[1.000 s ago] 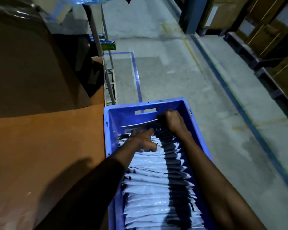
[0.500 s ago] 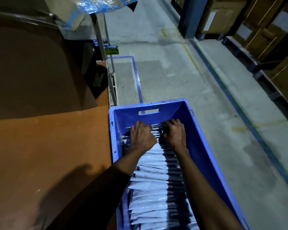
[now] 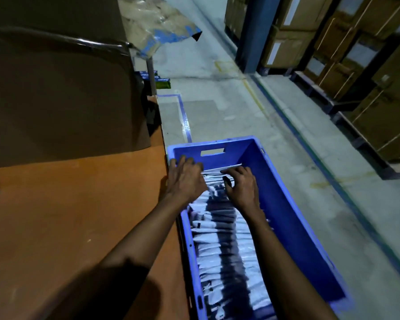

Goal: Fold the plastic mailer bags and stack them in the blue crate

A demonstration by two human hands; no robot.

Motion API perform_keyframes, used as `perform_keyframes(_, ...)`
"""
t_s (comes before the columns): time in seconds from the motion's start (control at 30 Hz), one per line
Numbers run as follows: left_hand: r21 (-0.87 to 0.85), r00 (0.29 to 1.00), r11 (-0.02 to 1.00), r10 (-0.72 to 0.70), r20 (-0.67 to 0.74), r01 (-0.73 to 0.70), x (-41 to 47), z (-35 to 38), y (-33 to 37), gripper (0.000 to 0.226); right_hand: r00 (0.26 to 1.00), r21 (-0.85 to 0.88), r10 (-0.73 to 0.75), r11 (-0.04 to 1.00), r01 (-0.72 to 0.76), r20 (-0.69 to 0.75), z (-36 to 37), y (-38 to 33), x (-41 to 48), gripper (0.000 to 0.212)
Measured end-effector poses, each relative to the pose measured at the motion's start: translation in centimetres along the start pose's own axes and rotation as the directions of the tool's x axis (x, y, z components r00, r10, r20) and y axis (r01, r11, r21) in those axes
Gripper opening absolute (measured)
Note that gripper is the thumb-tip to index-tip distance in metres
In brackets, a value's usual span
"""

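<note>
Folded mailer bags (image 3: 222, 245) filed on edge along the blue crate (image 3: 293, 204), just off the bench's (image 3: 79, 215) right edge. Far end of row: left hand (image 3: 186, 181) flat, fingers straight, pressing down; right hand (image 3: 240, 188) has its fingers curled over the bags' tops. Thin glossy film: light, floppy, slick, likely springy, so grip at the fold.

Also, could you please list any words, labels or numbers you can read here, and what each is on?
Nothing reads clearly.
Small blue and green boxes: white lettering, too blurred.
Cardboard cartons: white labels, too small.
Mailer bags in the blue crate: dark marks, illegible.
Plastic wrap: blue print, illegible.
</note>
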State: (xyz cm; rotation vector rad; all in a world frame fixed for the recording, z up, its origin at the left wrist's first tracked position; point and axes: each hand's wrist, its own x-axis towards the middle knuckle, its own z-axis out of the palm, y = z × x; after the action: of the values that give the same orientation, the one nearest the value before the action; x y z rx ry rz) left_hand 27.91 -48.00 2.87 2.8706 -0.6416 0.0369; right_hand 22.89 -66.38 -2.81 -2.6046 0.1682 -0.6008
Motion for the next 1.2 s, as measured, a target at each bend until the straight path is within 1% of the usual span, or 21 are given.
perform_keyframes(0.07,-0.045,0.995,0.999,0.006,-0.098,-0.011,-2.5,-1.4,-2.5,0.031,0.999,0.017,-0.04,0.999,0.04,-0.032,-0.5,-3.2,-1.0,0.027)
perform_keyframes(0.13,-0.082,0.988,0.997,-0.007,-0.155,-0.006,-5.1,-2.5,-5.5,0.033,0.995,0.035,-0.084,0.996,0.086,-0.047,-0.7,-6.6,-2.0,0.026)
perform_keyframes(0.2,-0.093,0.984,0.995,-0.05,-0.173,0.034,-7.8,-3.7,-8.8,0.031,0.99,0.039,-0.137,0.99,0.139,-0.047,-0.5,-10.6,-2.9,0.024)
perform_keyframes(0.37,-0.139,0.968,0.981,-0.159,-0.194,0.133,-14.6,-5.4,-18.1,0.023,0.979,0.111,-0.202,0.973,0.201,-0.004,1.9,-21.9,-4.8,0.025)
perform_keyframes(0.43,-0.146,0.952,0.97,-0.221,-0.21,0.193,-17.5,-5.6,-23.0,0.022,0.967,0.138,-0.254,0.959,0.248,0.03,4.5,-27.0,-5.4,0.023)
perform_keyframes(0.57,-0.129,0.92,0.948,-0.316,-0.234,0.292,-21.3,-6.4,-32.0,0.023,0.948,0.221,-0.298,0.937,0.269,0.109,10.6,-35.8,-5.7,0.022)
perform_keyframes(0.73,-0.104,0.859,0.906,-0.422,-0.288,0.41,-22.9,-7.0,-41.1,0.034,0.923,0.286,-0.341,0.916,0.282,0.179,18.1,-44.3,-4.8,0.023)
perform_keyframes(0.83,-0.068,0.819,0.879,-0.465,-0.335,0.471,-23.3,-6.9,-46.0,0.049,0.908,0.3,-0.351,0.913,0.277,0.229,21.8,-48.2,-3.9,0.025)
perform_keyframes(0.93,-0.035,0.781,0.828,-0.542,-0.31,0.56,-23.5,-6.5,-49.9,0.069,0.893,0.301,-0.353,0.915,0.268,0.28,25.2,-50.4,-2.8,0.028)
perform_keyframes(1.0,0.015,0.77,0.801,-0.57,-0.286,0.598,-23.5,-5.8,-52.2,0.076,0.884,0.306,-0.348,0.918,0.253,0.312,27.2,-51.4,-2.2,0.031)
perform_keyframes(1.07,0.025,0.78,0.811,-0.553,-0.292,0.584,-23.3,-5.1,-54.1,0.072,0.865,0.302,-0.343,0.923,0.238,0.365,28.9,-52.2,-1.8,0.039)
perform_keyframes(1.13,-0.007,0.792,0.845,-0.504,-0.344,0.534,-23.1,-4.7,-55.4,0.064,0.845,0.31,-0.344,0.923,0.226,0.409,30.0,-52.7,-1.6,0.05)
perform_keyframes(1.2,-0.044,0.804,0.88,-0.451,-0.386,0.473,-23.0,-5.0,-55.6,0.058,0.839,0.363,-0.356,0.908,0.207,0.412,30.4,-52.8,-1.3,0.057)
